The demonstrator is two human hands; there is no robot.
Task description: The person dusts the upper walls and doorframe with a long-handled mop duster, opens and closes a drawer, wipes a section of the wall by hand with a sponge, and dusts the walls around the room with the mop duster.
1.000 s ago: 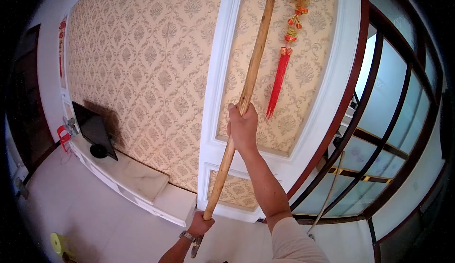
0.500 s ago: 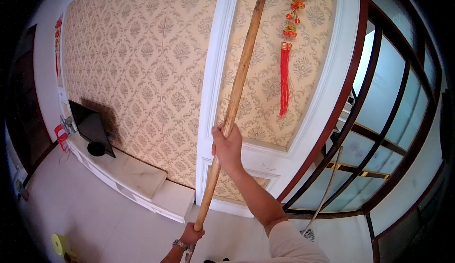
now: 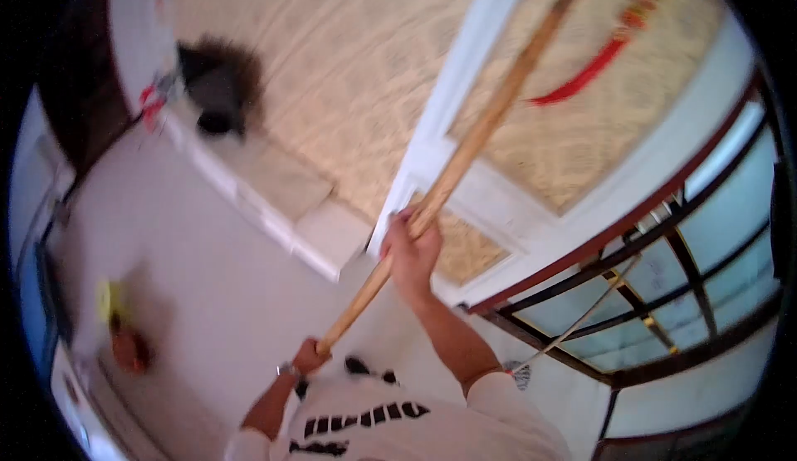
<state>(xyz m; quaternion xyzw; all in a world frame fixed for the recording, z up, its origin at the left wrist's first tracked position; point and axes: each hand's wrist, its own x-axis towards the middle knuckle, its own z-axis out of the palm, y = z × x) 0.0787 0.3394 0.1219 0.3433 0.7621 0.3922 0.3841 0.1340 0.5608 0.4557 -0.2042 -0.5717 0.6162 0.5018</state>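
A long wooden pole (image 3: 473, 141) slants from the lower middle up to the upper right, and its upper end runs out of view. Near its lower end my left hand (image 3: 310, 356), with a watch (image 3: 287, 370) on the wrist, is closed round it. Higher up, my right hand (image 3: 413, 253) wraps the pole with its fingers. Behind the pole, a red tassel ornament (image 3: 585, 75) hangs by a patterned wall panel (image 3: 573, 162). The view is smeared by motion.
A low white cabinet (image 3: 307, 232) with a dark screen (image 3: 217, 87) runs along the wall. A yellow stool (image 3: 108, 299) and a brown object (image 3: 129, 351) are on the floor at left. A mop (image 3: 573, 328) leans against the dark-framed glass partition (image 3: 714, 262) at right.
My view has tilted downward and rolled, so my shirt and more floor show. The pole slants further to the right now. Both hands keep hold of it.
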